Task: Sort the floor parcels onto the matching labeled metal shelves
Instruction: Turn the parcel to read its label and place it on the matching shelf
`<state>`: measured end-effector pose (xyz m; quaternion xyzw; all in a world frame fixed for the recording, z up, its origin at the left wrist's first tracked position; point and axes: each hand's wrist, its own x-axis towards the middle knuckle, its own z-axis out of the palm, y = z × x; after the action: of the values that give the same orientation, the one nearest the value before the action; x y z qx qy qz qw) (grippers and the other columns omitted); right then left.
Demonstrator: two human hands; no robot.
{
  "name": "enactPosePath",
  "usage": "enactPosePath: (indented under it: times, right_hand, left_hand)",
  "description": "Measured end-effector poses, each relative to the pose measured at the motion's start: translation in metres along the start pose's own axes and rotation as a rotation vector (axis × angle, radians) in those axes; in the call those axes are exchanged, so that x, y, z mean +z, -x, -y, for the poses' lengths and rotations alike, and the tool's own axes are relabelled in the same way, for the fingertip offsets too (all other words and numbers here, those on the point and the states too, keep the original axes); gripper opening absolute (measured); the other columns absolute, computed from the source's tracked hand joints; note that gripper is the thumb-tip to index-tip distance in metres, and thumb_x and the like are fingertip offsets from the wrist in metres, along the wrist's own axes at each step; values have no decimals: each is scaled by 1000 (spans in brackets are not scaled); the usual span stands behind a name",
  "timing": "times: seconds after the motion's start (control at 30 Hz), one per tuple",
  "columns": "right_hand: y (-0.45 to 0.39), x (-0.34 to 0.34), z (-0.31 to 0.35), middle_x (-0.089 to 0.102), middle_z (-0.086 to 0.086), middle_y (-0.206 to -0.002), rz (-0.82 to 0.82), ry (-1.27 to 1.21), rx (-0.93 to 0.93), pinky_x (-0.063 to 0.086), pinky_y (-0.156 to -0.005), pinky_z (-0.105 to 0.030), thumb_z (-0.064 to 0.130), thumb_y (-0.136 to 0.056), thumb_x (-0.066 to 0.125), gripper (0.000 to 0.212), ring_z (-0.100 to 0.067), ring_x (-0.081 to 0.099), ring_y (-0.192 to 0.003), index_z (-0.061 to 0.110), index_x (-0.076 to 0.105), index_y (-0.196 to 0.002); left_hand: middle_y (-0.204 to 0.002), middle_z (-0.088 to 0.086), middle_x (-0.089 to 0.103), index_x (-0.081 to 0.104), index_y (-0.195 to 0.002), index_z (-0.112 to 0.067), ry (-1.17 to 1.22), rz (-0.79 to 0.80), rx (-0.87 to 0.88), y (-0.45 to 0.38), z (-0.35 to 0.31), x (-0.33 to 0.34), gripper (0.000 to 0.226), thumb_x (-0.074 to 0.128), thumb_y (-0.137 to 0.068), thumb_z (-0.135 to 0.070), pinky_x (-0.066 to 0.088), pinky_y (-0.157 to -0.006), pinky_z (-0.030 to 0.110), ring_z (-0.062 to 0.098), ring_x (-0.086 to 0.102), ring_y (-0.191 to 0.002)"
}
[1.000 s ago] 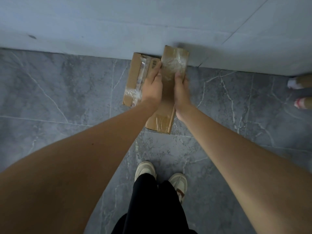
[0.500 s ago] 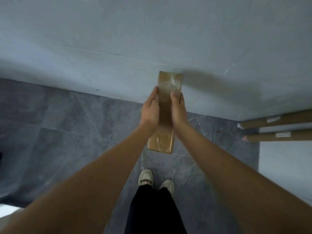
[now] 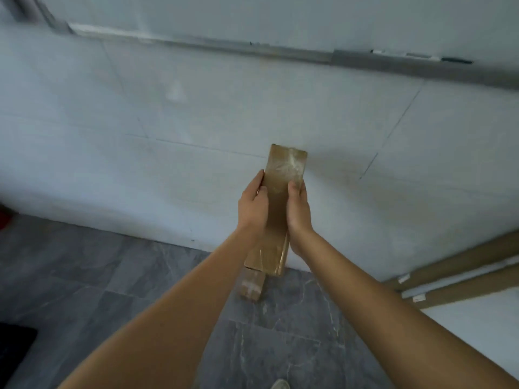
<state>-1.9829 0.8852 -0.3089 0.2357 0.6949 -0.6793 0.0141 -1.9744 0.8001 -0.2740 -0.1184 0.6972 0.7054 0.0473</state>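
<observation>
Because the long brown parcel (image 3: pixel 284 175) is narrow, the left hand (image 3: pixel 252 209) and right hand (image 3: pixel 299 210) squeeze its two sides — lifting it above the floor (image 3: pixel 140 276), near the wall (image 3: pixel 196 122), likely so it cannot slip.

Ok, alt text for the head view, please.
Both hands, left hand and right hand, grip a long, taped brown cardboard parcel before a pale wall. Another small cardboard parcel lies on the grey marble floor beneath.

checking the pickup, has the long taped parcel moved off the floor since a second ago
Yes. The long parcel has risen, held in both hands against the wall, above the second parcel left on the floor.
</observation>
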Motion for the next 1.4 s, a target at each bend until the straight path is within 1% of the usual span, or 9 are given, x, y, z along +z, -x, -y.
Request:
enactPosePath:
  times: [0.33,0.57,0.67,0.73,0.83,0.97,1.13,1.33,1.4]
  right_hand:
    - [121,5,180,47,-5,-159,-10,34,-309,37,-120,-55,51,-110,21,57,-30,49,-142,29,29,-162]
    - [218,-21,300,50,0,-157,-66,-16,-602,37,-121,-49,50,-111,25,54,-26,48,-142,31,37,-160]
    - [247,-41,329,58,5,-149,-105,-43,-757,42,-117,-44,57,-108,29,54,-21,54,-136,35,46,-154]
    - [265,-54,341,64,10,-138,-141,-57,-849,47,-106,-27,55,-108,32,50,-12,59,-124,34,53,-149]
    - [286,-68,357,62,3,-131,-212,-108,-944,47,-102,-24,48,-111,32,46,-10,58,-117,27,62,-139]
    - [302,-81,366,45,8,-135,-210,-161,-1004,37,-101,-13,37,-113,30,45,9,49,-111,30,47,-154]
    - [298,-92,369,44,7,-161,-63,-238,-1039,35,-124,-40,44,-111,30,50,-11,42,-148,31,38,-159]
    - [261,-104,372,51,4,-157,152,-314,-794,42,-118,-52,94,-77,46,98,-19,53,-141,39,38,-157]
    - [286,-110,375,62,-1,-148,173,-282,-730,50,-113,-47,91,-84,38,91,-18,61,-133,31,50,-152]
  left_hand:
    - [-146,-5,50,40,-147,-31,4,78,322,92,-172,-51,47,32,-104,-13,39,-114,41,16,49,-132]
    - [-145,-6,51,38,-131,-56,57,181,547,163,-294,-64,38,32,-105,-29,41,-111,46,19,51,-129]
    - [-142,-10,52,32,-145,-49,80,170,646,184,-329,-62,42,33,-105,-36,36,-113,35,12,49,-128]
    - [-142,-12,49,31,-150,-42,111,179,691,198,-343,-57,44,30,-107,-35,36,-111,30,7,46,-126]
    - [-143,-10,53,43,-146,-35,214,211,711,215,-355,-44,42,29,-107,-31,38,-114,38,9,51,-129]
    - [-143,-5,54,43,-146,-32,295,223,730,231,-359,-25,42,27,-107,-34,38,-115,43,14,51,-131]
    - [-147,-8,50,41,-148,-33,270,212,775,241,-366,-18,43,31,-106,-34,35,-117,43,12,46,-136]
    - [-149,-11,47,38,-150,-35,220,205,790,257,-377,-10,43,33,-107,-34,33,-118,39,9,44,-137]
    - [-152,-11,44,35,-151,-35,209,200,786,260,-379,-8,44,32,-107,-34,32,-119,37,9,41,-138]
